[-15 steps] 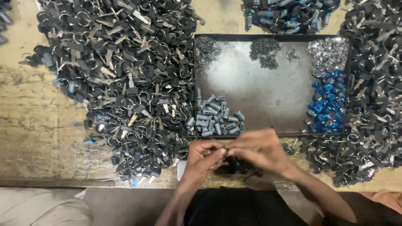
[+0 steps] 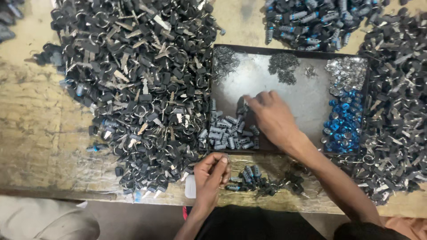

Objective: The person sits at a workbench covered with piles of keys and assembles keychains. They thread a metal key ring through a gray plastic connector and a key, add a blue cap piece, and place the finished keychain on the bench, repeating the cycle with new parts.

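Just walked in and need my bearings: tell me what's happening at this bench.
A person sits at a wooden bench sorting small metal parts. The right hand reaches into a dark tray, fingertips at a cluster of grey cylinders. The left hand is near the bench edge, pinching something too small to make out. The tray also holds blue caps, silver discs and small springs. A big pile of black-headed keys lies left of the tray.

Even, soft overhead light, mild glare on the metal tray [image 2: 311, 95], slight blur throughout.
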A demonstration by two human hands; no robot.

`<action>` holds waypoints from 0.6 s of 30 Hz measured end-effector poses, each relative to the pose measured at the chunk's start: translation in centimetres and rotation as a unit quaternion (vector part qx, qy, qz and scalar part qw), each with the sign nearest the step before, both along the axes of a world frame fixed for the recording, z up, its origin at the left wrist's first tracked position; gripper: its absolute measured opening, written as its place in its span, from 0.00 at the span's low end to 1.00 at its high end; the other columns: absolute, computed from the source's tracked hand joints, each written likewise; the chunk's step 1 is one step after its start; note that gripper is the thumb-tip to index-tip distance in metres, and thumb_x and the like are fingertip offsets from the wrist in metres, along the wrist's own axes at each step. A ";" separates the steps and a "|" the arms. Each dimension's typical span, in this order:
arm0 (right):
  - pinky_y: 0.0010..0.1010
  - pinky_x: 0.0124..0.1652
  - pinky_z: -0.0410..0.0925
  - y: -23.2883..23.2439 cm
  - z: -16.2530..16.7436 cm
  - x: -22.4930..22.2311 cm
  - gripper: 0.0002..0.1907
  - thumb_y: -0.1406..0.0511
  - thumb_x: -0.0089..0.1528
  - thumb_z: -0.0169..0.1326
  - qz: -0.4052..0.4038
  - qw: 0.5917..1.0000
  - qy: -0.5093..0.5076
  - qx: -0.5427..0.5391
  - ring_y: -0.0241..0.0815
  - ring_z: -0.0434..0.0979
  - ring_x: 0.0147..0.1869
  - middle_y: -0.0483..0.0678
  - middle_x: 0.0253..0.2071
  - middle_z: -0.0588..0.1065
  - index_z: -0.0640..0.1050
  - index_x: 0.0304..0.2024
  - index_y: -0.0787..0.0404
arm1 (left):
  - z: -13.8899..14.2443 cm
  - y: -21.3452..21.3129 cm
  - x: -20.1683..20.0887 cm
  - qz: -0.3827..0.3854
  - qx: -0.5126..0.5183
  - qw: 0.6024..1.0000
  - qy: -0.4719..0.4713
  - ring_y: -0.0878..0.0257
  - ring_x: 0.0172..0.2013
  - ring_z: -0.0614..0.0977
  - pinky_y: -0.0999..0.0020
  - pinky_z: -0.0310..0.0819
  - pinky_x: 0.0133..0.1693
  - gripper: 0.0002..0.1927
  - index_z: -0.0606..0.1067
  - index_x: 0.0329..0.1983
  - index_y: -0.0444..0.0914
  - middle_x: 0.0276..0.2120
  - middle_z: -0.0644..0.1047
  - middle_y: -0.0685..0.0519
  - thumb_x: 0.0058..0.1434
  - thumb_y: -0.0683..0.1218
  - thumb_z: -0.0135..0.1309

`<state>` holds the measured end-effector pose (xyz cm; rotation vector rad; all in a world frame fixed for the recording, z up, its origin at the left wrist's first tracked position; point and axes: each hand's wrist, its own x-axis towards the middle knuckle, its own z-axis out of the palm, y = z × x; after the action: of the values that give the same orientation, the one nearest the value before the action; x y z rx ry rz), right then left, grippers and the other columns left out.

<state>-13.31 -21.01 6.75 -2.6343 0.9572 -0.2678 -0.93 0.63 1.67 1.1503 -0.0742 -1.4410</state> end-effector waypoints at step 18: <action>0.29 0.49 0.76 15.7 1.0 -10.7 0.10 0.79 0.59 0.61 -0.229 0.775 -0.426 0.407 0.41 0.82 0.48 0.55 0.44 0.81 0.79 0.44 0.72 | 4.8 -2.3 -2.8 -0.209 -0.074 0.957 0.187 0.65 0.21 0.75 0.70 0.67 0.19 0.09 0.76 0.37 0.30 0.27 0.78 0.48 0.68 0.42 0.54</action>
<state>-24.02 -5.29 7.72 -1.2229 1.0128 -0.8411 -3.70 -1.67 6.42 0.7472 -0.1640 -1.9747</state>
